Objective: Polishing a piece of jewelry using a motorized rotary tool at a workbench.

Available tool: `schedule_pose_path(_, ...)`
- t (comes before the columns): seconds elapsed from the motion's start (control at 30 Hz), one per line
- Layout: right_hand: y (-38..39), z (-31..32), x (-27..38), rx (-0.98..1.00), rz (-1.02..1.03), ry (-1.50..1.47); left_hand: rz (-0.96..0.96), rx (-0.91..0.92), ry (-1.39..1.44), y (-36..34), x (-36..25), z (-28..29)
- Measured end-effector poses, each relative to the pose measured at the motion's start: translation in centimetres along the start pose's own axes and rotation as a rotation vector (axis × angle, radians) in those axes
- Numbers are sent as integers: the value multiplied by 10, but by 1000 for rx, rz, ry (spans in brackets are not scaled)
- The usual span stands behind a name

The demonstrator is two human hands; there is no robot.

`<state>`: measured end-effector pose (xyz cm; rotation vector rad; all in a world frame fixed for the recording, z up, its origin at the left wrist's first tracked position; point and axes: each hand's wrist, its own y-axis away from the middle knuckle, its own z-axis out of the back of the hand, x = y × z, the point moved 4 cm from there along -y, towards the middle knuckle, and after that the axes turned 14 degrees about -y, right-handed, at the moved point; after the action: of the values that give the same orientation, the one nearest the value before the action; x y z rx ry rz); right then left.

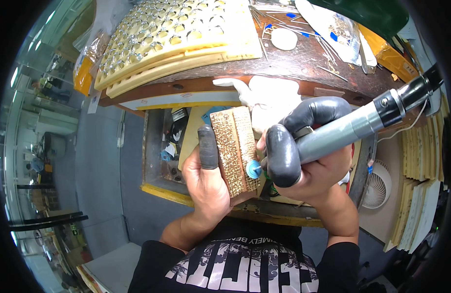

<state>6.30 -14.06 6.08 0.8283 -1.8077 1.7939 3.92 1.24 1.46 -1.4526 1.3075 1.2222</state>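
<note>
My left hand [206, 183], a black finger cover on its thumb, grips a long reddish-brown block [238, 151] by its side. Dense rows of small gold-coloured pieces cover the block's upper face, split by a bare strip. In my right hand [319, 177], black covers sheathe the thumb and index finger, which pinch a grey rotary handpiece [343, 132]. A small blue disc [253, 169] on the handpiece's thin shank sits at the block's right edge, seemingly touching the gold pieces. The far fingers of my left hand are hidden behind the block.
Stacked yellow trays [186, 51] of silver rings stand on the wooden bench [215, 68]. Thin bits lie around a white round piece [284, 39]. White cloth-like material [274, 100] hangs over the bench edge. Below is an open drawer [154, 190]. A white fan [378, 183] stands right.
</note>
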Motion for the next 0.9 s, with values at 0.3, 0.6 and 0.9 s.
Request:
schedule_pose_path(0.3, -7, 0, 6, -25, 13, 47, -23, -11, 9, 0, -2, -2)
schedule_pose_path(0.6, -7, 1, 8, -70, 1, 91, -17, -26, -14, -1, -1, -1)
schedule_pose_path(0.9, -10, -1, 11, -93, 35, 106, -47, -18, -58, 0, -4, -1)
